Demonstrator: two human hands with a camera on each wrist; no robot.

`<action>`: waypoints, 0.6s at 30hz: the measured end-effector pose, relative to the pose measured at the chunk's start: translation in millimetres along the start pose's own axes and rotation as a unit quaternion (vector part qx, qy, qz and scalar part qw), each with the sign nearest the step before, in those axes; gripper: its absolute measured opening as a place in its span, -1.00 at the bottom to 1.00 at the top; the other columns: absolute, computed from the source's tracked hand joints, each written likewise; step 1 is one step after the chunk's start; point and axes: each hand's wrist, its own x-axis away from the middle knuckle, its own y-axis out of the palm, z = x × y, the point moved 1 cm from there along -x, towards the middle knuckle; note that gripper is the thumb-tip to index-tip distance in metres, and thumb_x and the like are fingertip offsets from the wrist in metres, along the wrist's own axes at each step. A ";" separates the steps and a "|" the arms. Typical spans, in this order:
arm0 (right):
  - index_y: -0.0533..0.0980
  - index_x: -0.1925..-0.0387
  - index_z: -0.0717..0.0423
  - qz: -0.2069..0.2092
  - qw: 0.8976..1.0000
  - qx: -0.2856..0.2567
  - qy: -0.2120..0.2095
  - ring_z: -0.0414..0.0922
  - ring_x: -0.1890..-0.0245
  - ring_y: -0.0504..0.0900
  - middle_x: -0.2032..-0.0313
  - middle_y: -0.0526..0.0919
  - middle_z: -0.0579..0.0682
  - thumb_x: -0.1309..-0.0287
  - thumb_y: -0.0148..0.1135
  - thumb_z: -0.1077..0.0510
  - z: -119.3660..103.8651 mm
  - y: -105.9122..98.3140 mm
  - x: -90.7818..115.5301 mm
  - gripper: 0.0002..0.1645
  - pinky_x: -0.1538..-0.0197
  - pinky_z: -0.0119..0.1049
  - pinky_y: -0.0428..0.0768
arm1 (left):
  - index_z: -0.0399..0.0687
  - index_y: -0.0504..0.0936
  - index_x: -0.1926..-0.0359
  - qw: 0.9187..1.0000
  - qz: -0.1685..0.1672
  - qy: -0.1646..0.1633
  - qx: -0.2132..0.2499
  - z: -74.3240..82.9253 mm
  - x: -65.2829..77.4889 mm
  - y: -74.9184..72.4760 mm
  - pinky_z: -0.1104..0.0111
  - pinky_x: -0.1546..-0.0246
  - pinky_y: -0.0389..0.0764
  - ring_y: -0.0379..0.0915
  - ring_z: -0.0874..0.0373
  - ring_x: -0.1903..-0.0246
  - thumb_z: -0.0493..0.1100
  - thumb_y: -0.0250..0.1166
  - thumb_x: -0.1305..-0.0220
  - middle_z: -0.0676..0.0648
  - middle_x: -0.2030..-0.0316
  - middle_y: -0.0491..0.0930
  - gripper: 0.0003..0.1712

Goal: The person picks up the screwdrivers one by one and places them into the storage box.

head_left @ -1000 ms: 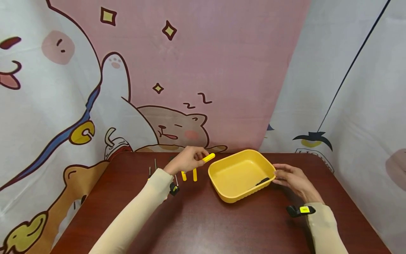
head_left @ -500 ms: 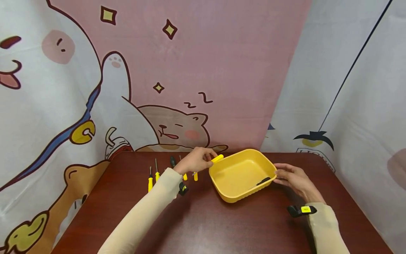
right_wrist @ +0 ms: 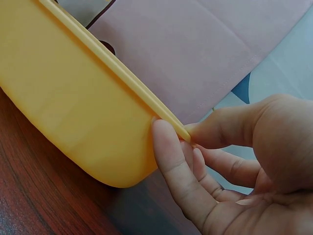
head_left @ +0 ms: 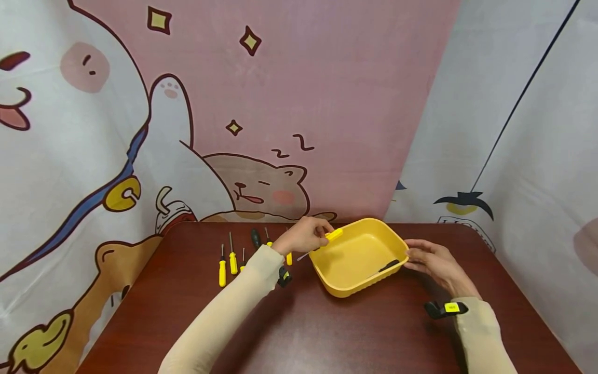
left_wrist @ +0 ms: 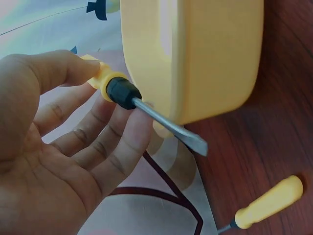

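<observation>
"Reddish-brown, glossy wood grain: is that the surface [head_left: 364, 337] under both hands?"

"It is, and beyond the hands hangs a pink-and-white cloth backdrop [head_left: 355, 114] printed with cartoon animals."

"What are the hands doing?"

"The left hand [head_left: 303, 236] pinches a yellow-handled screwdriver with a black collar [left_wrist: 124, 93] between thumb and fingers, at the left rim of a deep, smooth yellow tray [head_left: 352, 254]. The right hand [head_left: 432, 262] pinches that tray's rim at the opposite end."

"Anything inside?"

"A black-handled screwdriver [head_left: 389, 265], just beside the right hand. Its thin shaft blends into the tray and is hard to make out."

"And what's covered?"

"Left of the left hand lie several loose yellow-handled screwdrivers [head_left: 222, 272] and one dark-handled tool [head_left: 255, 238]. The left hand and its cream sleeve [head_left: 224, 306] hide parts of some, so I can't count them. The left wrist view crops one shaft at its lower edge, thumb and fingers cover much of the pinched handle, and both wrist views cut the tray off."
</observation>
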 end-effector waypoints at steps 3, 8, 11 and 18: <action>0.24 -0.48 0.30 0.001 1.000 0.000 0.002 -0.18 0.16 0.75 -0.32 0.41 0.41 -0.44 0.23 0.12 0.3 0.6 0.3 -0.28 -0.04 -0.20 0.73 | -0.07 0.69 -0.11 1.000 -0.005 0.002 0.006 4.2 -4.2 3.1 0.47 0.50 0.60 0.55 0.23 0.50 -0.22 0.36 -0.33 -0.05 0.29 0.64 -0.67; 0.24 -0.48 0.30 -0.001 1.000 0.001 0.003 -0.17 0.15 0.75 -0.29 0.44 0.39 -0.43 0.24 0.12 0.8 0.0 -0.1 -0.27 -0.03 -0.21 0.73 | -0.06 0.69 -0.10 1.000 -0.013 0.010 -0.003 9.8 -12.3 7.6 0.48 0.48 0.60 0.56 0.26 0.52 -0.21 0.36 -0.32 -0.03 0.31 0.66 -0.67; 0.25 -0.47 0.29 -0.002 1.000 0.003 0.000 -0.18 0.15 0.75 -0.28 0.45 0.36 -0.43 0.24 0.11 0.5 -0.5 -0.5 -0.27 -0.04 -0.21 0.73 | -0.04 0.69 -0.10 1.000 -0.022 0.008 -0.008 12.6 -16.9 9.9 0.48 0.45 0.61 0.58 0.25 0.50 -0.19 0.36 -0.33 -0.01 0.30 0.66 -0.67; 0.26 -0.47 0.29 -0.003 1.000 0.008 -0.004 -0.18 0.13 0.75 -0.31 0.42 0.36 -0.43 0.23 0.10 -0.3 -0.2 -0.5 -0.29 -0.03 -0.23 0.73 | -0.01 0.69 -0.10 0.999 -0.033 0.003 -0.024 19.6 -27.8 16.9 0.50 0.37 0.57 0.56 0.24 0.41 -0.16 0.37 -0.34 0.00 0.28 0.66 -0.68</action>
